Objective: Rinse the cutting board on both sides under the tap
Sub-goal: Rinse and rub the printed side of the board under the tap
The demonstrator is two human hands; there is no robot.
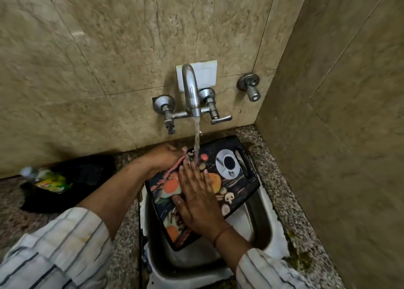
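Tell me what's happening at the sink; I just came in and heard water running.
A person is rinsing a printed cutting board over the sink. The tap is running, and the stream lands on the board's picture side near the fingertips. The left hand grips the board's far-left edge, and the right hand lies flat on the face, rubbing it. Only this printed side shows.

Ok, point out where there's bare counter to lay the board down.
Free: the granite strip between the sink and the right wall, though narrow and stained near its front. Crowded: left counter, taken by a black tray with a bottle. The sink itself holds the board and both hands, left, right.
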